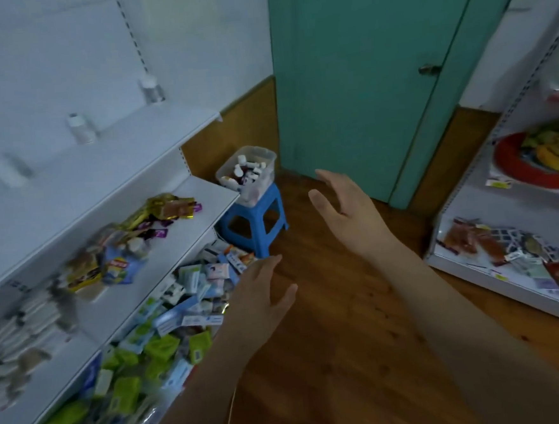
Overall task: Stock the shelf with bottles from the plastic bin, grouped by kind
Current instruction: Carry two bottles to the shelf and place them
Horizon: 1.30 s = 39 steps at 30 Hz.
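Head view, far left: the white shelf (pixel 108 151) carries three white bottles (pixel 82 128) on its upper board, standing well apart from one another along the back wall; motion blur hides their labels, so I cannot tell whether they are of one kind. Judging by that, stocking has only begun, with most of the board bare. Below them, the middle board holds a loose heap of snack packets (pixel 159 210), and the lowest level is piled with small boxes and green packs (pixel 167 335).

Further right, the plastic bin (pixel 247 172) sits on a blue stool (pixel 255 220) just beside the shelf's end, against the brown wall panel. It looks well filled with small bottles lying jumbled, so most of the work appears left to do.

Both hands are bare and hold nothing. The left hand (pixel 260 292) hovers low near the spilled boxes, fingers straight and spread. The right hand (pixel 345 202) is raised higher, fingers loosely extended toward the bin, not touching it. The two hands are apart.

Nothing blocks the wooden floor (pixel 346 339) between hands and bin, though the boxes spilling from the lowest level lie close to the stool's legs. At right stand a green door (pixel 361 73) and a second shelf (pixel 495 283) with a red tray (pixel 513 165).
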{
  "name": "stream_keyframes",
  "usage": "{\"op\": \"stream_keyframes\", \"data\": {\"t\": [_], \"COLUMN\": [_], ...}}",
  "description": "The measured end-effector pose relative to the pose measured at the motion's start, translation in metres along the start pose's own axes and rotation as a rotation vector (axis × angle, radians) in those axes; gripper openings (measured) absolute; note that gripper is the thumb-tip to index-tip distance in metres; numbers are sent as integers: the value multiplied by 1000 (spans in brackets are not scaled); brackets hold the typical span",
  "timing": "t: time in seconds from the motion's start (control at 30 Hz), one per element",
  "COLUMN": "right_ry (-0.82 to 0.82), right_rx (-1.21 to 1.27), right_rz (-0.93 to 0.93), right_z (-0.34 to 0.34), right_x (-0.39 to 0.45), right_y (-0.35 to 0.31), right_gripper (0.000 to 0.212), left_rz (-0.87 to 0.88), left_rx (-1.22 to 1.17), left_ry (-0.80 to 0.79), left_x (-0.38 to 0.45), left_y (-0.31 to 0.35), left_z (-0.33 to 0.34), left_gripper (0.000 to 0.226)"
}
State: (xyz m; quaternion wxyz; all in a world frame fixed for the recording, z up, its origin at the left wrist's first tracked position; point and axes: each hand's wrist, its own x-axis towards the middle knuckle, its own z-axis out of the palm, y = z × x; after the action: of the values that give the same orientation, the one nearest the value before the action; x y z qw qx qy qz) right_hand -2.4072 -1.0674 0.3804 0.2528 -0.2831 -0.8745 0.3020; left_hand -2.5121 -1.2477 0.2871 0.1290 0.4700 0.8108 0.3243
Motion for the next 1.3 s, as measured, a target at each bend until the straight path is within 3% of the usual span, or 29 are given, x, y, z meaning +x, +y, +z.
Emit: {"op": "stream_keyframes", "data": {"t": [0.2,0.43,0.93,1.3], "right_ry": [-46,-29,-137,-489], "right_rx": [-82,-117,-149,-93], "right_rz": [-58,-62,-46,-136], "right_z": [-12,4,48,210], "right_x": [61,165,491,746], "right_y": [52,100,171,273], "right_gripper": [59,60,61,63], "left_rz": [-14,5,-18,-414], "left_rx": [-22,1,16,-93], "left_ry": [-8,-18,-17,7], "left_x": [75,192,507,692], "left_y": [19,-11,-87,-208], "left_z": [30,45,10,53], "left_gripper": [61,62,60,61]}}
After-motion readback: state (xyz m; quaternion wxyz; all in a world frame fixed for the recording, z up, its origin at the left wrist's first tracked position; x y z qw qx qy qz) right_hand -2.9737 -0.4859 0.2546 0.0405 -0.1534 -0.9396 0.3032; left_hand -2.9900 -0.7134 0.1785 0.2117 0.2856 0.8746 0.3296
